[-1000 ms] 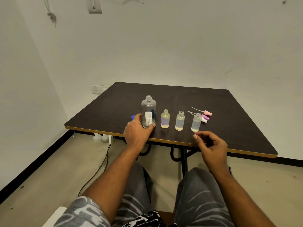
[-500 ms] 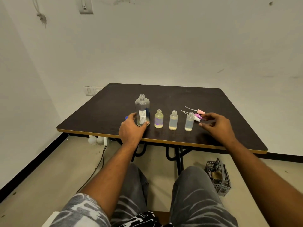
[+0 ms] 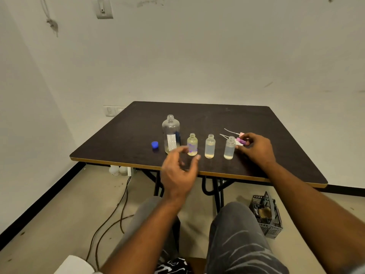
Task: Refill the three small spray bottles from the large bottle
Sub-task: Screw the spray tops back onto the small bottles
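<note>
My right hand [image 3: 254, 148] pinches the pink spray heads [image 3: 241, 139] lying at 3 o'clock of the three small spray bottles [image 3: 210, 146], which stand uncapped in a row on the surface [image 3: 276, 155]. My left hand [image 3: 178, 171] hangs released, the upright large bottle [image 3: 171, 133] at its 12 o'clock — its white label unreadable.

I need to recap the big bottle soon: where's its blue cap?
In the head view, the blue cap sits on the table, just left of the large bottle, apart from it and clear of both hands.
</note>
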